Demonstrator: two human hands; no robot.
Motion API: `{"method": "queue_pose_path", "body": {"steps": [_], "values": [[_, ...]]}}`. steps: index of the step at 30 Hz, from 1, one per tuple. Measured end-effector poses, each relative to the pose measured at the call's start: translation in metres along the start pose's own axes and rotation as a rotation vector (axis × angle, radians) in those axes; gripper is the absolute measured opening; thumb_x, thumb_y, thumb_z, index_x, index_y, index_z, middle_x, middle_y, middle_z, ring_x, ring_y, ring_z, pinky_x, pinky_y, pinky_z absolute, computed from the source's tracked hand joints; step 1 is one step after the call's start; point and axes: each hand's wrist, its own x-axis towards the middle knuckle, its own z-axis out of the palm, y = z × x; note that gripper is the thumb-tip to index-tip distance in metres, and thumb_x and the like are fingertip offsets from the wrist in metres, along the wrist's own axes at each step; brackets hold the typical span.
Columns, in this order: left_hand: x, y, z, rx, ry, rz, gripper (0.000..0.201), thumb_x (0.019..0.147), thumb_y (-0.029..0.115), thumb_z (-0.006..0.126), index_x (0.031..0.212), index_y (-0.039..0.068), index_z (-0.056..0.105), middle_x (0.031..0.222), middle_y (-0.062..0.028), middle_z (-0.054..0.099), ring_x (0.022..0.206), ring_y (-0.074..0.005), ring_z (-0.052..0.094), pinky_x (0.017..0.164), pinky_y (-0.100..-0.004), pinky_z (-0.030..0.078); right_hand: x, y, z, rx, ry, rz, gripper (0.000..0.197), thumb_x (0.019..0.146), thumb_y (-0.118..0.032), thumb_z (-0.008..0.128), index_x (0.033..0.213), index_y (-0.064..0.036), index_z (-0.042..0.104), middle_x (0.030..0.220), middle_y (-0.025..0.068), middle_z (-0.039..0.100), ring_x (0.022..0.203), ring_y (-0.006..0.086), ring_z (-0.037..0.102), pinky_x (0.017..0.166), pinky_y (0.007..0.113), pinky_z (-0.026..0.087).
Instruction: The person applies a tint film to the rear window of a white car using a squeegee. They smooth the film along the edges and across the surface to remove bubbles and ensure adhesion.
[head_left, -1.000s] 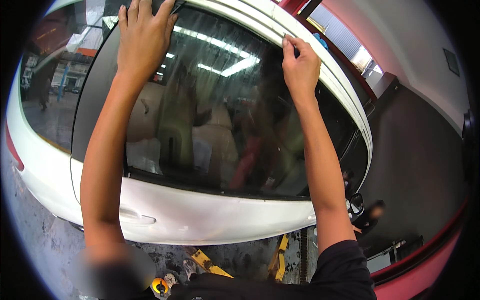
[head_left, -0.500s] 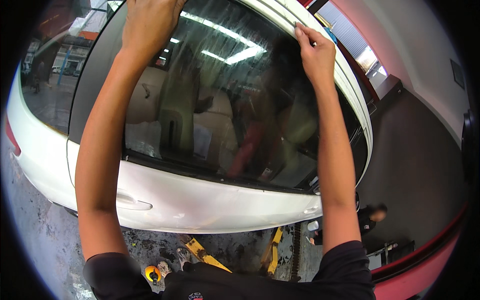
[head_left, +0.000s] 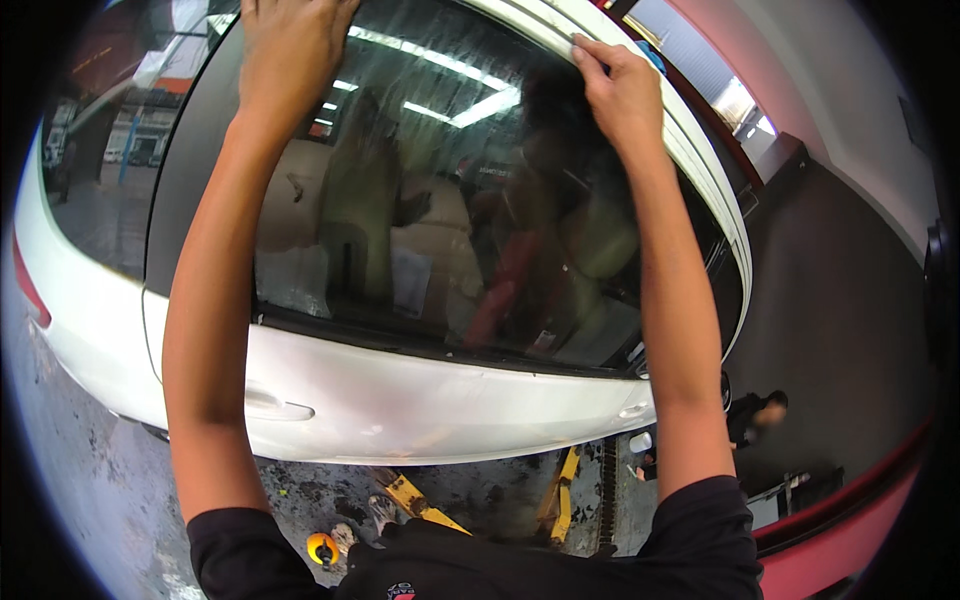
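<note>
Reaching to the far side of the dark side window (head_left: 430,300) of a white car (head_left: 400,405), two bare hands work along its far edge. The left hand (head_left: 290,55) lies over the window's far left part, its fingers extended and only slightly apart; their tips run out of view, so I cannot tell whether they hold anything. The right hand (head_left: 622,85) is at the far right, thumb and index fingertip brought close together at the border between glass and pale frame (head_left: 540,30); whether something thin is pinched between them is too small to tell. A small blue thing (head_left: 655,60) shows just beyond this hand.

On the near floor (head_left: 120,480), left of centre, is one round orange object (head_left: 320,546) with a black part, possibly a container; its contents cannot be made out. One white, cup-like container (head_left: 640,442) is at the near right, its inside likewise unreadable.

Counting the rest: two door handles (head_left: 278,408), one left and one right; two yellow metal arms (head_left: 425,503) near the car's underside; two shoes (head_left: 382,512) close to the orange object; one other person (head_left: 755,418) in dark clothing, at the near right.
</note>
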Motion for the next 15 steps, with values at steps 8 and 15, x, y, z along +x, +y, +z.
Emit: {"method": "queue_pose_path", "body": {"steps": [8, 15], "values": [[0.009, 0.001, 0.029, -0.061, 0.112, 0.066, 0.037, 0.102, 0.03, 0.064, 0.139, 0.022, 0.066, 0.141, -0.0156, 0.06, 0.132, -0.0345, 0.056, 0.112, -0.0549, 0.039, 0.007, -0.042, 0.024, 0.069, 0.19, 0.194, 0.028, 0.099, -0.018, 0.053, 0.09, 0.0005, 0.071, 0.087, 0.028, 0.069, 0.089, 0.047, 0.068, 0.081, 0.057, 0.053], [0.032, 0.133, 0.027, -0.466, -0.086, 0.316, 0.038, 0.096, 0.035, 0.071, 0.129, 0.016, 0.073, 0.127, -0.0095, 0.066, 0.12, -0.0313, 0.06, 0.103, -0.0455, 0.043, -0.064, -0.077, -0.049, 0.426, 0.266, 0.284, 0.038, 0.098, -0.019, 0.064, 0.129, 0.0025, 0.063, 0.113, 0.0287, 0.061, 0.098, 0.049, 0.066, 0.084, 0.054, 0.054]]}}
